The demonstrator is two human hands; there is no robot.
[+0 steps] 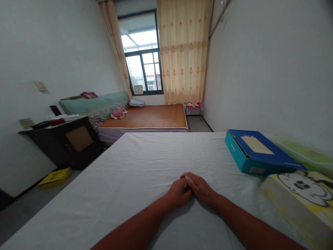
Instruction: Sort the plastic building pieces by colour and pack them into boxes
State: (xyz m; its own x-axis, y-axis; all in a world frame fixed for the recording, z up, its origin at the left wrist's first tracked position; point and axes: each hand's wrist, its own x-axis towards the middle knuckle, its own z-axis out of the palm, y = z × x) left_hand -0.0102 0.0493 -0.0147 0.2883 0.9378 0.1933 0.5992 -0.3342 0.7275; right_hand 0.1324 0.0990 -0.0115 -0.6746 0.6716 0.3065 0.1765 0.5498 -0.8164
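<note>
Both hands rest together on a white-covered table (117, 177), near its middle. My left hand (179, 192) is closed, its fingers curled and partly covered by the other hand. From the right, my right hand (201, 187) wraps over the fingers of my left hand, its own fingers closed around them. No object shows between the two hands, though the inside of the clasp is hidden.
At the table's right lie a blue box (262, 149), a yellow box with a cartoon face (307, 194) and a green container (307, 151). Beyond are a bed (153, 116), a dark cabinet (75, 139) at left and a yellow box on the floor (55, 177).
</note>
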